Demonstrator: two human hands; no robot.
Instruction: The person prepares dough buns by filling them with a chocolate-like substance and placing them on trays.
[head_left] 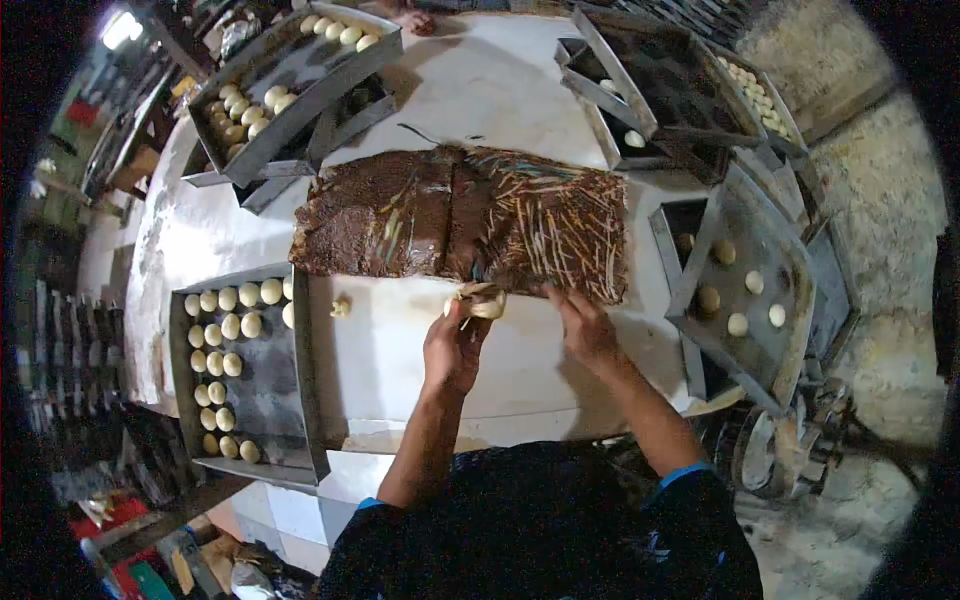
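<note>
Pale dough point(489, 305) sits part-hidden in the curled left hand point(455, 350); whether the part-open right hand point(588, 332) holds anything is unclear.

Place: small bakery workroom
Worktable: pale, round-edged top point(480, 375)
Trays: stacked metal point(765, 270), holding dough balls point(231, 326)

Far beyond the grip and to its left shines a bright lamp point(122, 30); straight beyond it, another person's hand point(415, 20) shows. Well left stands a dark slatted stack point(85, 350). Nearer the wearer, left of the grip, lie pale floor tiles point(297, 510); to its right, a metal wheel point(762, 455).
</note>
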